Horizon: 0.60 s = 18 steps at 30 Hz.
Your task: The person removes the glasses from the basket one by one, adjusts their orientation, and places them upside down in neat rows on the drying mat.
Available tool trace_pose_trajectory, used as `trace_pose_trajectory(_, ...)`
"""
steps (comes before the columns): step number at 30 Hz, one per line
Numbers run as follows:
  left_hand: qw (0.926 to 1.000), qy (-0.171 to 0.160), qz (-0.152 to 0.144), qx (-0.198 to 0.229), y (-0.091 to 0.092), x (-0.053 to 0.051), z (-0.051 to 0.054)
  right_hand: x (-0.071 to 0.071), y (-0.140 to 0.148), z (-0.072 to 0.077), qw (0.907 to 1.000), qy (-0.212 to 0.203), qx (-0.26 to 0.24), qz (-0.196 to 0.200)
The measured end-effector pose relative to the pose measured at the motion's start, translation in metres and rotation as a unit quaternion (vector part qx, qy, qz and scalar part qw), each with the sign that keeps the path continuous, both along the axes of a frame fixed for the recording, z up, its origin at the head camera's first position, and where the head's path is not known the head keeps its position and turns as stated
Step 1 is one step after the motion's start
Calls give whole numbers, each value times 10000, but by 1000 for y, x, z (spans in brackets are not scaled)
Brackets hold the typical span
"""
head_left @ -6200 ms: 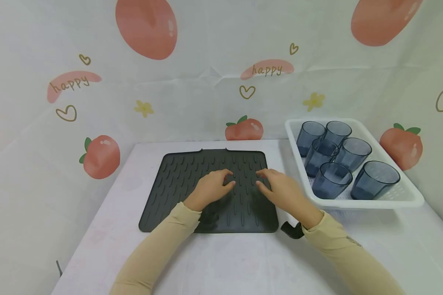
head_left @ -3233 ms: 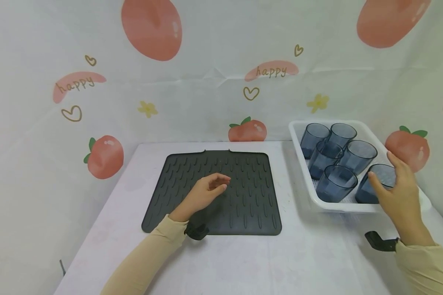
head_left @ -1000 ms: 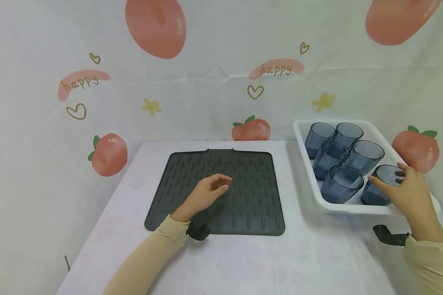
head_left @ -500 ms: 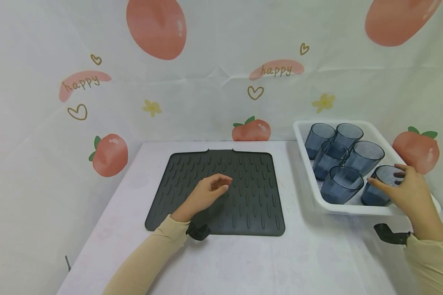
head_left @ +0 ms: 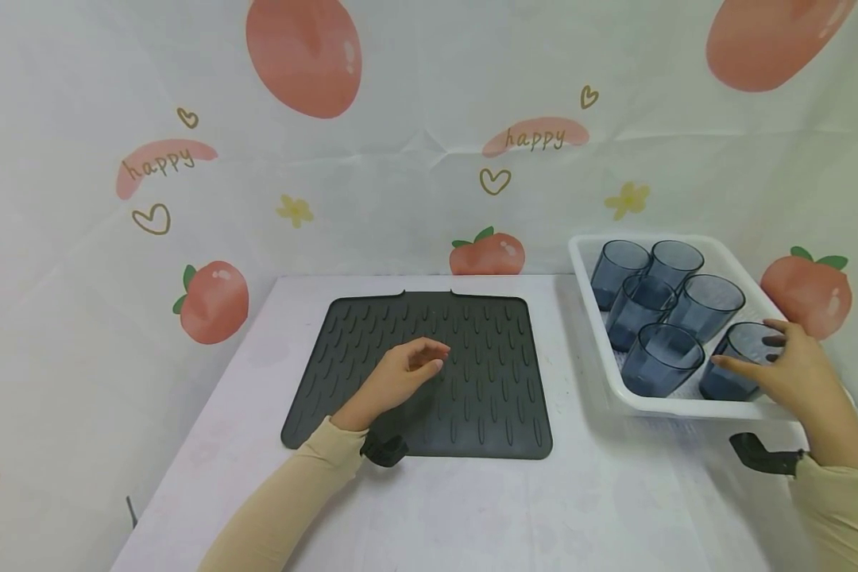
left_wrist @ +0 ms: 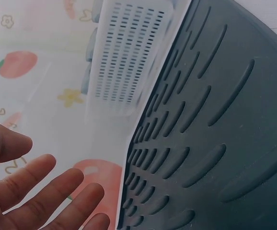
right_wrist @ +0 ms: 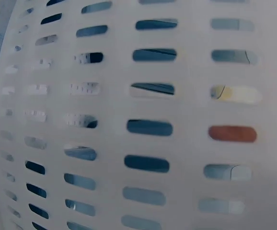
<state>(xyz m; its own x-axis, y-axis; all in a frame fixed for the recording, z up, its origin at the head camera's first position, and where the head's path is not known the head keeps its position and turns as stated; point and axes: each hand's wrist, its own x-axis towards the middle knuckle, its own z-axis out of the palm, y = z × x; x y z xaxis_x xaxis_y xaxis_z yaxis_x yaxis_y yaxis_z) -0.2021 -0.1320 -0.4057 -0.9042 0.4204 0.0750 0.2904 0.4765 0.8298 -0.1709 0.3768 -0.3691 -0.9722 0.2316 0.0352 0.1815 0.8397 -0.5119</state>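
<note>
In the head view, my right hand (head_left: 804, 373) grips a blue-tinted drinking glass (head_left: 745, 342) in the front right corner of a white plastic basket (head_left: 618, 397). The thumb lies across the glass's near left side, and the fingers show at its right side, partly through the glass. Above a black ridged mat (head_left: 493, 401) my left hand (head_left: 389, 381) hovers with relaxed fingers, holding nothing. Its fingers (left_wrist: 47, 206) are spread in the left wrist view. Only the basket's slotted wall (right_wrist: 191, 110) fills the right wrist view; the right hand is hidden there.
Several more blue-tinted glasses (head_left: 661, 357) stand in the basket beside the gripped one. The basket sits at the right of the white table (head_left: 472, 516), close to the printed backdrop (head_left: 379, 199). The mat lies to the basket's left.
My right hand has gone from above the mat to the front right glass and its fingers have closed in on it. The left hand has stayed over the mat. Lately little has moved.
</note>
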Motion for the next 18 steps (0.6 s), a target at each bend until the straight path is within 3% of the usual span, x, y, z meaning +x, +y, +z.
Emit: trace_pose_trajectory(18,10000,62,2,3,-4,-1,2,9,-10,14,9995,-108,-13,-296)
